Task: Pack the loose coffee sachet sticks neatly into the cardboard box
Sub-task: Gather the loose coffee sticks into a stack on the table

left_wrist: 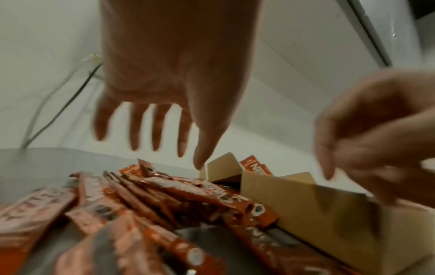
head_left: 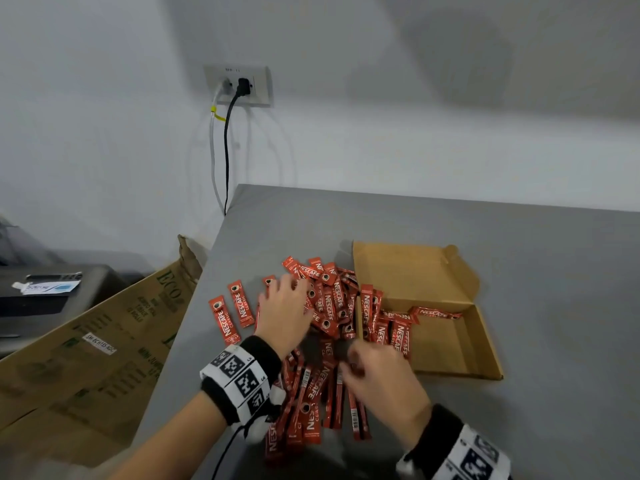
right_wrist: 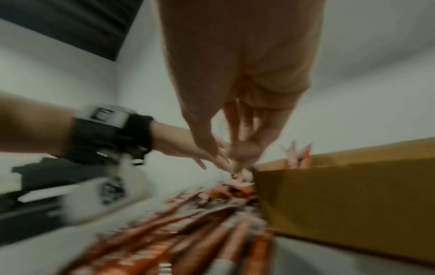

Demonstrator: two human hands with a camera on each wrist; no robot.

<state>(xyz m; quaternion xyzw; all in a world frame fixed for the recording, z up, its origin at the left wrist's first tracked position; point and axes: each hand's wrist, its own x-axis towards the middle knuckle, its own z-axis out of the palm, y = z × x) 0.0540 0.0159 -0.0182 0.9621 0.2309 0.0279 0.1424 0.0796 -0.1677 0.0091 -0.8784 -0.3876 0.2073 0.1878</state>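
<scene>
the cardboard box (head_left: 446, 344) is lying open on the grey table (head_left: 554, 271) with its lid folded back flat, which is leaving the tray wide open from above, and its left wall is sitting right against the pile of coffee sachet sticks (head_left: 329, 306) so sticks only need a short hop over the edge. a few sticks are already lying inside, near the left wall and along the back, not lined up yet (so the neat part is looking barely started, i'd say). the left hand (head_left: 284, 311) is reaching over the far part of the pile with fingers spread and straight, holding nothing, probably getting ready to rake sticks together. the right hand (head_left: 382, 375) is hovering over the near sticks beside the box wall, fingers bunching toward the thumb, but it's all motion blur and i can't tell if it's pinching anything. two sticks are sitting apart on the left of the pile.
</scene>
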